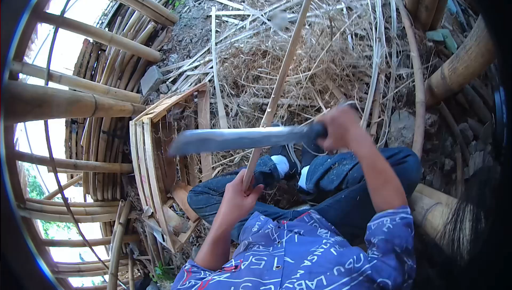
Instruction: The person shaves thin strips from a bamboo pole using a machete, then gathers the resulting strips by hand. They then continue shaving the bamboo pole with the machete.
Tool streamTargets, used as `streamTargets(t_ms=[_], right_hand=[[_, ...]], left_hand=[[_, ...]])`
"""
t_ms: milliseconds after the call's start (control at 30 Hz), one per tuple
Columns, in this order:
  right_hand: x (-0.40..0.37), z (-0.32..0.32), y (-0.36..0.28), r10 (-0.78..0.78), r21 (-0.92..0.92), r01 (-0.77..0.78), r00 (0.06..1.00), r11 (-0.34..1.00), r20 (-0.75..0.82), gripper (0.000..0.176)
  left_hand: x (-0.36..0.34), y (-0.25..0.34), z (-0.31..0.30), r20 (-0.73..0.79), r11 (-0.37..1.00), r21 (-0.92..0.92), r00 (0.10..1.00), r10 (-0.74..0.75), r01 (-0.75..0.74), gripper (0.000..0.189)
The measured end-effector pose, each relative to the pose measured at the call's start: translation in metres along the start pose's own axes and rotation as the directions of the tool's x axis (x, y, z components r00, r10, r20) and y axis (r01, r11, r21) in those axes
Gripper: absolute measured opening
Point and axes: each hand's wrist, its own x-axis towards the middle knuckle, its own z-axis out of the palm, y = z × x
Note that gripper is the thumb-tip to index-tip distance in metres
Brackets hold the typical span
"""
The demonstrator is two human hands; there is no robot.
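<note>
My left hand [241, 194] is wrapped round the lower end of a long bamboo strip [286, 66], which slants up and away to the top of the view. In my right hand [343, 126] is the dark handle of a machete [234, 141]. Its broad blade points left and lies across the strip in this view, a little above my left hand. Both hands are in front of my bent legs, above the jeans [341, 183] and shoes.
A wooden crate [146, 172] stands on its side at the left. Shavings [261, 71] and thin split strips [377, 45] litter the ground ahead. Bamboo poles [69, 103] form a fence at the left, with stacked bamboo behind. A thick bamboo post [458, 66] leans at the right.
</note>
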Motion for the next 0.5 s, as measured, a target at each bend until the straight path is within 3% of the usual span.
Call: streamTargets(t_ms=[67, 167, 200, 267, 433, 500], right_hand=[[0.007, 0.002, 0.016, 0.021, -0.002, -0.021, 0.993, 1.0, 0.112, 0.018], [-0.004, 0.01, -0.007, 0.047, -0.046, -0.041, 0.989, 0.998, 0.138, 0.018], [-0.008, 0.026, -0.008, 0.009, 0.066, -0.021, 0.983, 0.998, 0.184, 0.021], [-0.006, 0.027, -0.03, -0.089, 0.108, 0.074, 0.986, 0.991, 0.14, 0.026], [0.001, 0.028, -0.039, -0.221, 0.181, 0.206, 0.973, 0.962, 0.068, 0.026], [-0.006, 0.028, -0.04, -0.202, 0.309, 0.207, 0.978, 0.928, -0.048, 0.025]], left_hand=[[-0.003, 0.007, -0.002, -0.004, 1.0, 0.003, 1.0, 0.024, -0.024, 0.02], [-0.003, 0.002, -0.011, -0.053, 0.999, 0.024, 0.998, 0.038, -0.036, 0.018], [-0.003, -0.011, -0.01, -0.053, 0.999, -0.033, 0.999, 0.008, -0.009, 0.018], [-0.008, -0.01, -0.007, -0.004, 0.982, -0.164, 0.996, -0.093, 0.091, 0.016], [-0.018, -0.028, -0.002, 0.098, 0.917, -0.37, 0.988, -0.119, 0.147, 0.012], [-0.022, -0.028, -0.004, 0.232, 0.831, -0.471, 0.951, -0.205, 0.294, 0.012]])
